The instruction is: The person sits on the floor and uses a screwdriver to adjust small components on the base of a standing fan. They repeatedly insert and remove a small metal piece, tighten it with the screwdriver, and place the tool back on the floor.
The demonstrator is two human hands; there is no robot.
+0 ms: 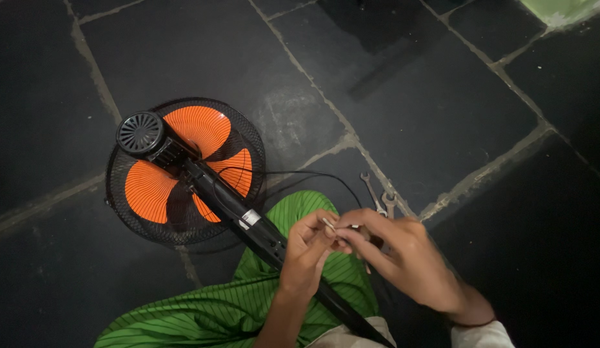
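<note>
Dark stone floor point(442, 96) carries my fan point(184, 171) face down, its pole point(261, 232) across my green lap point(235, 303) for steadiness. Spanners point(377, 196) lie nearby. Left hand point(306, 251) and right hand point(396, 258) both pinch a small pale part point(330, 225) above the pole.

Fan point(184, 171): matt black wire grille, glossy orange plastic blades, black plastic motor housing. Pole point(248, 222) smooth glossy black. Wrenches point(377, 196) dull grey metal. Cloth point(248, 303) green, finely striped. Floor point(442, 96) dark rough stone, pale gritty joints.
</note>
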